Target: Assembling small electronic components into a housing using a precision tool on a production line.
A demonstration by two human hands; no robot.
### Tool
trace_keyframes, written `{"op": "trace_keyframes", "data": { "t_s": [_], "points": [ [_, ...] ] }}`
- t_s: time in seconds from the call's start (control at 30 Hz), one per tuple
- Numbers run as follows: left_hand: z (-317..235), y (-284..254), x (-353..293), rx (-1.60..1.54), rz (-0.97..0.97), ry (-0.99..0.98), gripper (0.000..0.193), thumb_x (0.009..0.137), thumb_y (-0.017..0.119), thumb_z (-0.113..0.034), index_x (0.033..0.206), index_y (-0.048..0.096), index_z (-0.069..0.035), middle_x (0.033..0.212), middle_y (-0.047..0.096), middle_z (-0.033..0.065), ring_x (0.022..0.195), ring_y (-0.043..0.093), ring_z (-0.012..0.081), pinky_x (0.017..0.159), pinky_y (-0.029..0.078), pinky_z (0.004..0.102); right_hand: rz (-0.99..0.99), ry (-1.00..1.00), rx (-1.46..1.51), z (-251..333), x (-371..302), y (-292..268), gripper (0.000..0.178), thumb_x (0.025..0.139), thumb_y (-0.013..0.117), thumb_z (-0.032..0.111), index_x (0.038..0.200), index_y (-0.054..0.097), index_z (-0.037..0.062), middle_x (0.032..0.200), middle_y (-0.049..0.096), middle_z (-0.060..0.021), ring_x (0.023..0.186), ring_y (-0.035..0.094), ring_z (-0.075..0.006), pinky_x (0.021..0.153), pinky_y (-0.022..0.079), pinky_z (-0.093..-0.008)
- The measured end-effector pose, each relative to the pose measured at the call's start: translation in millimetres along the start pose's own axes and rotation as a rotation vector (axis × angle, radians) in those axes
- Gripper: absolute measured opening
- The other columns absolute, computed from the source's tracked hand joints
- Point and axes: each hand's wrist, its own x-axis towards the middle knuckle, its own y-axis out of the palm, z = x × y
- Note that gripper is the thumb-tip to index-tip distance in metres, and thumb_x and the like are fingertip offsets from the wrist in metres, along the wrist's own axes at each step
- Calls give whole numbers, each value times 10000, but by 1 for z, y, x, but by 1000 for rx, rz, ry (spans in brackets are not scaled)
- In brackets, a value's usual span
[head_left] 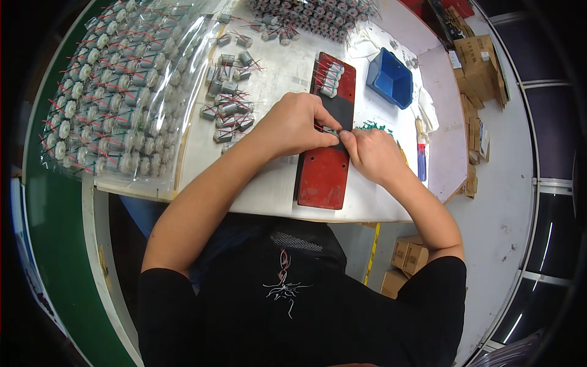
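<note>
My left hand (296,125) pinches a small motor (331,131) with red wires over the black middle of a red plate (323,183). Fingers curled, my right hand (372,153) meets it from the other side, thumb tip against the motor's end. Whatever lies inside those right fingers is hidden. Farther up the plate stands a short row of small motors (332,79) with white ends and red wires. Small green pieces (374,126) lie scattered just beyond my right hand.
Loose grey motors (228,88) lie left of the plate. Clear plastic trays (116,92) of motors fill the far left; more motors (318,15) stand at the back. On the right are a blue bin (390,79), a screwdriver (421,153) and a raised table side (443,110).
</note>
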Motion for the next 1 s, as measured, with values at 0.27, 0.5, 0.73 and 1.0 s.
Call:
{"op": "trace_keyframes", "data": {
  "t_s": [0.27, 0.5, 0.73, 1.0],
  "points": [
    [2, -4, -4, 65, 22, 74, 364, 753, 857, -233, 1071, 807, -62, 864, 702, 88, 766, 651, 191, 710, 524, 307, 35, 48, -1, -2, 3, -6, 426, 1041, 529, 320, 785, 681, 15, 700, 662, -224, 690, 664, -403, 630, 526, -477],
    [4, -38, -14, 267, -372, 103, 306, 831, 783, -228, 1112, 790, -108, 935, 712, 80, 909, 646, 258, 845, 512, 377, -366, -62, 387, 9, -10, 5, 142, 928, 721, 152, 974, 679, 24, 886, 686, -139, 678, 672, -279, 604, 535, -367],
    [12, -43, -29, 950, -525, 20, 192, 833, 682, -124, 1003, 771, -120, 999, 712, 93, 1015, 617, 305, 905, 498, 439, -544, -145, 282, 19, 27, 19, 206, 875, 781, 97, 1062, 707, 53, 1028, 679, -95, 697, 672, -247, 624, 549, -341],
    [11, -38, -22, 755, -344, 56, 277, 830, 648, -17, 1070, 740, -122, 1053, 679, 97, 1036, 619, 329, 904, 505, 462, -737, 184, 568, -29, 28, 19, 176, 871, 797, 85, 1012, 722, 11, 868, 691, -43, 707, 614, -110, 629, 472, -241]
  ]
}}
